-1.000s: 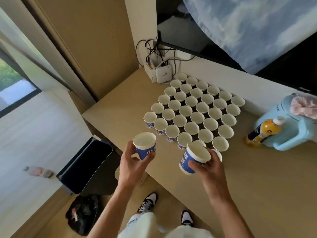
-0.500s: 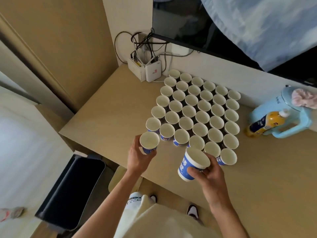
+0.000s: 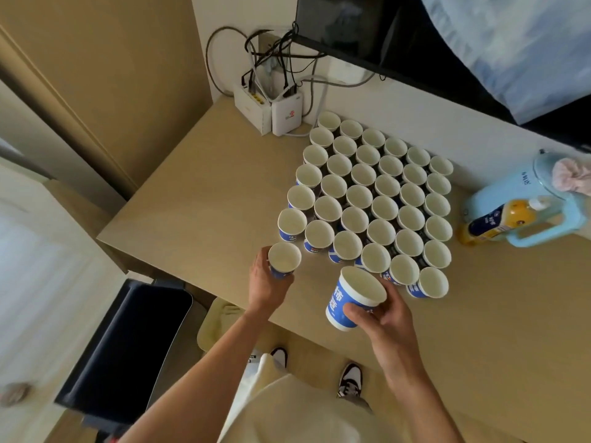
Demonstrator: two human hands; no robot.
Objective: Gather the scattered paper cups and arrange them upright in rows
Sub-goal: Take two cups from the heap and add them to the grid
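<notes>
Upright cup [image 3: 284, 259] base behind left hand [image 3: 267, 284], tilted cup [image 3: 343, 298] print part-covered

Surface: pale beige wooden table [image 3: 198, 199], its far side against a white wall
Middle: white paper cups with blue printed sides [image 3: 359, 197], upright, mouths up, packed rim to rim in slanting rows from the wall towards the near edge
Far left corner: two small white plastic router boxes [image 3: 287, 115], side by side, just beside the farthest cup
Right: light blue plastic jug with a handle [image 3: 508, 183] and, close against it, a yellow bottle with a blue label [image 3: 494, 220], both apart from the cups
</notes>
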